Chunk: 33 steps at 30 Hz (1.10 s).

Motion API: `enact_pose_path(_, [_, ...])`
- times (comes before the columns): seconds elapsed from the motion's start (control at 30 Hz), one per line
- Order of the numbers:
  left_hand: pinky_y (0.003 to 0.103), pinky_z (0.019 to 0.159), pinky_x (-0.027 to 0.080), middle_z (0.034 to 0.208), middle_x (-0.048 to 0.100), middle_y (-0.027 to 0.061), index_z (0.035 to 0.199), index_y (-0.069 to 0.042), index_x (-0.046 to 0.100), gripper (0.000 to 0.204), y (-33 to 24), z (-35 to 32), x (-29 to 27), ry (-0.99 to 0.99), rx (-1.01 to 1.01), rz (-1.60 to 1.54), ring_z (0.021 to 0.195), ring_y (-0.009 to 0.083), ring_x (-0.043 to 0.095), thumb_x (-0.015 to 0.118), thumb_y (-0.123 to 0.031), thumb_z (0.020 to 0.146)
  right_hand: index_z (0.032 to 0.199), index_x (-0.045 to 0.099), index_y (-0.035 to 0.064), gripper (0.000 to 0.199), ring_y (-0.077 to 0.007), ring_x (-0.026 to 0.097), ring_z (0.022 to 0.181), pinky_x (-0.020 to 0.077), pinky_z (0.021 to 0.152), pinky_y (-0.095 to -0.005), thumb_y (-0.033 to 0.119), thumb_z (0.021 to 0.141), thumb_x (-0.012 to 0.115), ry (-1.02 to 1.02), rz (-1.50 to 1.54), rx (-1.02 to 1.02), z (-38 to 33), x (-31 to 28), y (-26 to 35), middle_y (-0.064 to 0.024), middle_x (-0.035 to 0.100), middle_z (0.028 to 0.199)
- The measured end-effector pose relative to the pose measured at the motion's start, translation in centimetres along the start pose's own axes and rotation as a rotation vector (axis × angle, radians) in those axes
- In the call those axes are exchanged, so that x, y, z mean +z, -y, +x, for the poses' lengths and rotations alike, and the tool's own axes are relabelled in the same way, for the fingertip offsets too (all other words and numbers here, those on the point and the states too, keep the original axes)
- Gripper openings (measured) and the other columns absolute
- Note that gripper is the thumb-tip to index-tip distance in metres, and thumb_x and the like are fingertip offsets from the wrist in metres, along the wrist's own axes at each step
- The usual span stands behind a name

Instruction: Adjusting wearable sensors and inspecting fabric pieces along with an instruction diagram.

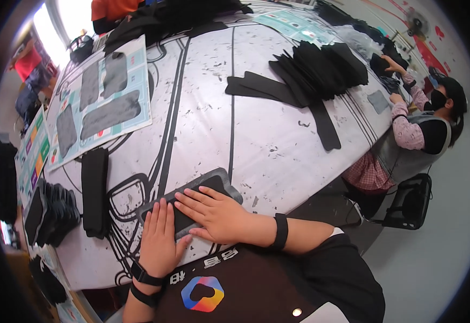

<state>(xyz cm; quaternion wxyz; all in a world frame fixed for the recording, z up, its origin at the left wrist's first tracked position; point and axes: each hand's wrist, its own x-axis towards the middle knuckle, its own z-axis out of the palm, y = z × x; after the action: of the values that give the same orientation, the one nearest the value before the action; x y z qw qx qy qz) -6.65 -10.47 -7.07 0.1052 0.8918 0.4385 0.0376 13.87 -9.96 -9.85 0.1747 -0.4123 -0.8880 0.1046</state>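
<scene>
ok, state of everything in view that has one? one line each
Left hand: flat, palm down
Right hand: flat, palm down, fingers slightly spread
Black piece: flat, partly covered by the hands
Gray sheet: flat, under the black piece
Black pile: fanned out, overlapping
Four gray pieces: flat, spread on the poster
Fan: can't tell if running

This is a workshop: black pieces (321,70) lie piled on the table (202,124), with a co-worker (426,132) at its right edge.
</scene>
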Motion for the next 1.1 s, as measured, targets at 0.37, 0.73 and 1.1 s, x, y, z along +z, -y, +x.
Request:
enact_pose_path(0.37, [0.046,0.104,0.024,0.135,0.031,0.0266,0.129,0.009,0.031,0.096,0.1,-3.8,-0.8,0.106,0.074,0.01,0.127,0.0386,0.03,0.068,-0.052,0.064,0.133,0.03,-0.0038,0.084,-0.0251,0.022,0.133,0.0166,0.108,-0.0379,0.058,0.079,0.046,0.06,0.003,0.076,-4.0,-2.8,-0.9,-0.0164,0.026,0.142])
enact_pose_path(0.73, [0.037,0.087,0.037,0.101,0.063,0.004,0.096,-0.011,0.064,0.04,0.6,-5.9,-0.7,-0.145,0.295,-0.126,0.095,0.0195,0.056,0.057,0.0,0.058,0.118,0.05,0.0043,0.054,-0.0202,0.046,0.116,0.028,0.103,-0.0381,0.015,0.067,0.065,0.061,-0.094,-0.203,-6.8,-4.4,-1.2,-0.0083,0.05,0.124])
enact_pose_path(1.1, [0.026,0.073,0.046,0.096,0.059,0.01,0.126,-0.002,0.037,0.058,1.6,-2.3,-1.8,-0.525,-0.328,-1.027,0.084,0.0164,0.058,0.067,-0.008,0.076,0.123,0.032,0.0077,0.056,-0.0138,0.059,0.081,0.0479,0.066,-0.023,0.005,0.078,0.065,-0.283,1.144,0.568,-3.6,-6.5,-1.4,-0.0097,0.06,0.089])
